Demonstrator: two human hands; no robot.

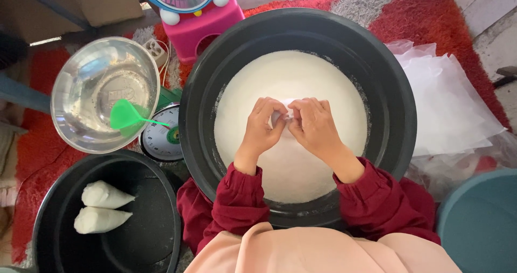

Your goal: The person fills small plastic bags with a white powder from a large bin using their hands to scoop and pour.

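Note:
A big black tub in front of me holds a mound of white granules. Over its middle, my left hand and my right hand meet, fingers pinched on a small clear plastic bag between them. Most of the bag is hidden by my fingers. Dark red sleeves cover both wrists.
A shiny metal bowl with a green scoop rests on a dial scale at left. A smaller black tub at lower left holds two filled white bags. Clear bags lie at right, a teal bin lower right, a pink fan behind.

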